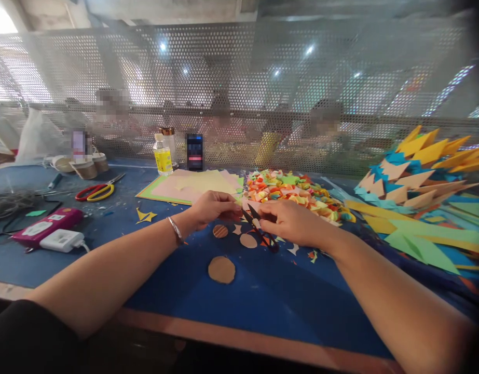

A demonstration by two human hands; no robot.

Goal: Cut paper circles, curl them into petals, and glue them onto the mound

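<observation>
My left hand [218, 208], with a bangle at its wrist, pinches a small pale piece of paper [244, 203], partly hidden by the fingers. Close beside it, my right hand [280, 219] is closed on dark-handled scissors [258, 222]. Their blades point up and away, and the handles hang below the fingers. Under the hands lie a brown striped disc [220, 231], a pale pink paper disc [248, 240] and small paper offcuts [293, 250]. A larger round cardboard disc [221, 269] lies nearer the table's front edge.
Behind the hands are stacked coloured paper sheets [165, 188] and a heap of paper scraps [301, 195]. Folded paper spikes [408, 179] stand at right. At left lie red-and-yellow-handled scissors [101, 192] and a purple box [48, 227]. A bottle [163, 156] stands before a perforated screen [223, 67].
</observation>
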